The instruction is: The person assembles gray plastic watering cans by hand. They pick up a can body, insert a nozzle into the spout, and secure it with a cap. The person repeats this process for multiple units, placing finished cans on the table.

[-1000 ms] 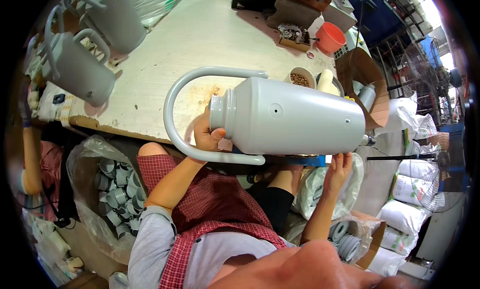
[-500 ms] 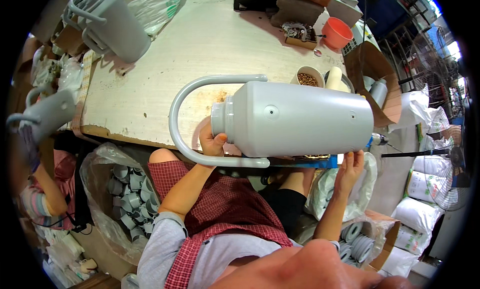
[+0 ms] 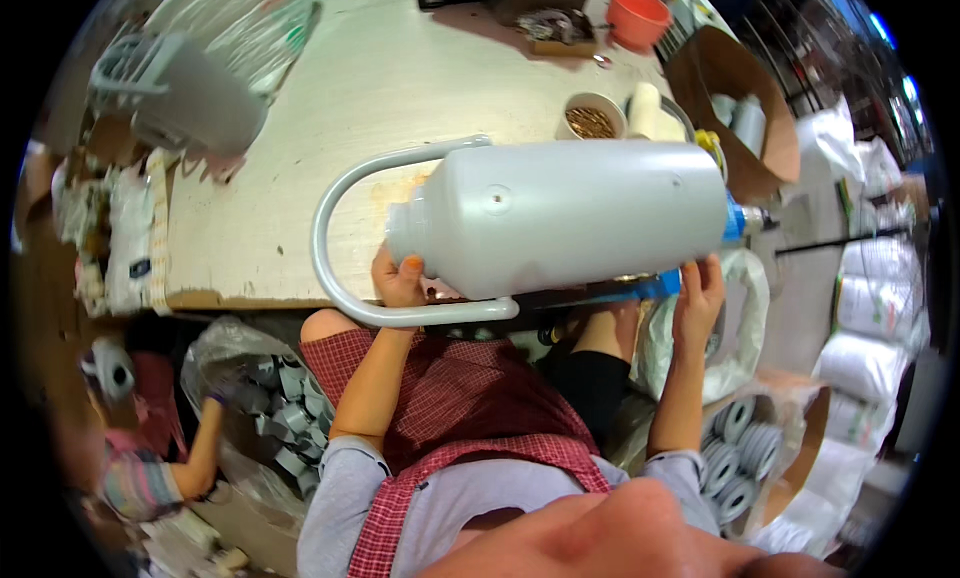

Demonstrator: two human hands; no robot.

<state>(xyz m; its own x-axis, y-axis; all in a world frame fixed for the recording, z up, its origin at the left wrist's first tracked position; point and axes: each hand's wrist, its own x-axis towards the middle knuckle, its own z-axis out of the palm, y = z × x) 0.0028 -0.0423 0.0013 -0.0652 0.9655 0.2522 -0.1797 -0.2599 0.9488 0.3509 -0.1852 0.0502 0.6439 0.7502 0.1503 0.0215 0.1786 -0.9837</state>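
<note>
A large grey plastic flask shell [image 3: 590, 218] lies on its side in the air over the table's near edge, neck to the left. My left hand [image 3: 400, 281] is closed around the underside of its threaded neck [image 3: 404, 228]. With its fingertips, my right hand [image 3: 700, 293] supports the lower edge near the base. A U-shaped grey handle [image 3: 322, 233] loops past the neck, its two ends beside the shell's shoulders; whether it is fastened there I cannot tell. Behind the base, a blue power driver [image 3: 738, 221] shows partly, the rest hidden.
Beyond the shell stand a cup of small brass-coloured screws [image 3: 590, 121], a box of metal parts [image 3: 556, 35] and a red bowl [image 3: 638, 18]. More grey shells [image 3: 195, 88] stand far left. Below, a bag holds grey pieces [image 3: 290, 408]; a co-worker's hand [image 3: 220, 393] reaches there.
The view has shifted, and the shell sits slightly further left and higher in it, still in both hands. At left, the co-worker's arm has moved down toward the bag of grey pieces.
</note>
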